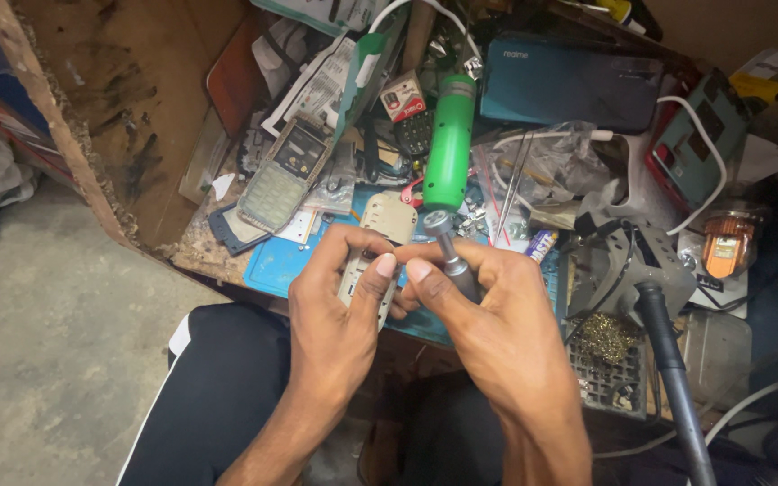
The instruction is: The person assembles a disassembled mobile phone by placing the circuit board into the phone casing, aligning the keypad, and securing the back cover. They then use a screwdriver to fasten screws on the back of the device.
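Note:
My left hand [339, 301] grips a small beige phone housing [380, 225], held upright over the bench edge. My right hand [488, 306] holds a grey metal screwdriver [447, 247] by its shaft, the round cap pointing up and away. The two thumbs meet beside the housing, and the screwdriver's tip is hidden between my fingers. A green cylindrical tool [449, 144] lies just beyond the hands.
A blue work mat [272, 265] covers the cluttered bench. An old keypad phone [281, 175] lies at the left, tweezers [511, 180] and white cables at the middle. A soldering iron stand [632, 261] with brass wool [603, 337] is at the right. A wooden panel [110, 108] borders the left.

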